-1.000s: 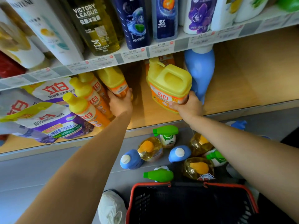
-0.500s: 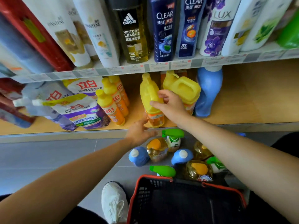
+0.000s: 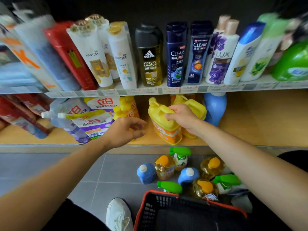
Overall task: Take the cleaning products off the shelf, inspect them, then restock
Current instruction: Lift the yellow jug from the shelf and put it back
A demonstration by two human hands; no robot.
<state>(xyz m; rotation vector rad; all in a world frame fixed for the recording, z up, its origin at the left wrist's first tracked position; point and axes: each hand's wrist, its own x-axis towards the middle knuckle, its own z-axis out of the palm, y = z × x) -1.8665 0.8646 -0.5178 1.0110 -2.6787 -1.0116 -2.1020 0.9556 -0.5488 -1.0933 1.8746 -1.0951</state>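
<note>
On the lower shelf (image 3: 250, 124) the right hand (image 3: 182, 118) grips a yellow jug (image 3: 164, 125) by its handle, the left hand (image 3: 124, 132) hovers loose and empty, and bottles (image 3: 165, 165) on the floor (image 3: 83, 172) suggest restocking is unfinished.

Wears dark, near-black trousers (image 3: 70, 217), seen over the left thigh and also as a dark patch at the right edge. Has on a white lace-up trainer (image 3: 119, 215), laces white too. Shows forearms (image 3: 58, 177) bare down to the left hand (image 3: 124, 132) and right hand (image 3: 181, 116).
</note>
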